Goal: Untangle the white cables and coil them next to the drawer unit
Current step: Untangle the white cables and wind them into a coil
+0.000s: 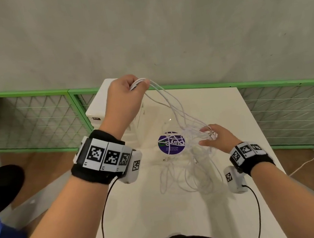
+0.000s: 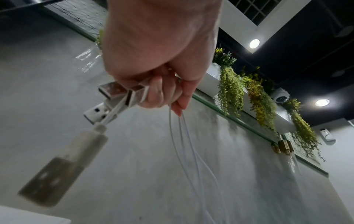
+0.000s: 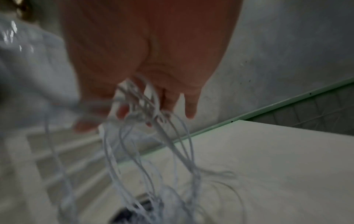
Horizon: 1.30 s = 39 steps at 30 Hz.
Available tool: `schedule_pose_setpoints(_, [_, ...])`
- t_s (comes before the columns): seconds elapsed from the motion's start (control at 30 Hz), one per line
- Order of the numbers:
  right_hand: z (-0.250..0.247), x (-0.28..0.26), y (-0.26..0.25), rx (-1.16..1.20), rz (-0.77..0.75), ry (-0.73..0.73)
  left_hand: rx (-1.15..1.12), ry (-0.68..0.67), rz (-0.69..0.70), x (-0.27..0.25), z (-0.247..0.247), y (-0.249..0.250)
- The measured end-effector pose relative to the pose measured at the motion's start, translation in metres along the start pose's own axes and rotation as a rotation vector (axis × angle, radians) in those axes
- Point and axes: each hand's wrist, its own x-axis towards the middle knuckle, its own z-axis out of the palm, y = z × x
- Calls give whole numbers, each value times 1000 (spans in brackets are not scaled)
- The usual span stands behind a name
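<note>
A tangle of thin white cables (image 1: 189, 166) lies on the white table (image 1: 239, 113), partly lifted. My left hand (image 1: 128, 94) is raised above the white drawer unit (image 1: 96, 110) and grips a bundle of cable ends; in the left wrist view several USB plugs (image 2: 118, 94) stick out of the fist (image 2: 162, 91) and strands (image 2: 184, 144) hang down. My right hand (image 1: 213, 138) sits lower on the right, fingers spread and threaded through the knot of cables (image 3: 145, 106). Taut strands (image 1: 172, 105) run between both hands.
A round purple sticker (image 1: 171, 143) lies on the table under the cables. A green-framed mesh fence (image 1: 34, 117) runs behind the table below a grey wall. More white cable (image 1: 313, 157) trails on the floor at the right. A black chair (image 1: 1, 185) stands left.
</note>
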Motion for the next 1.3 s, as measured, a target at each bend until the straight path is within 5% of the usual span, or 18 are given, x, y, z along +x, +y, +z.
schedule_pose_setpoints(0.23, [-10, -11, -102, 460, -267, -34, 47, -275, 42, -6, 27, 14])
schedule_pose_setpoints(0.33, [11, -14, -129, 438, -336, -30, -11, -319, 44, -10, 34, 28])
schedule_pose_setpoints(0.53, [61, -11, -88, 391, -216, 53, -19, -254, 59, 1, 11, 35])
schedule_pose_setpoints(0.87, [40, -5, -67, 216, -270, 190, -198, -11, 58, 6, -3, 26])
schedule_pose_setpoints(1.07, [-4, 9, -70, -195, -364, 456, -414, 203, 130, 20, -28, 28])
schedule_pose_setpoints(1.13, [-20, 14, -68, -345, -266, 515, -412, 209, 156, 22, -28, 27])
schedule_pose_setpoints(1.23, [-31, 18, -63, -424, -23, 314, -308, 98, 94, 22, -21, 20])
schedule_pose_setpoints(1.3, [-30, 12, -68, -206, 7, 103, -177, -25, 42, 19, -12, 12])
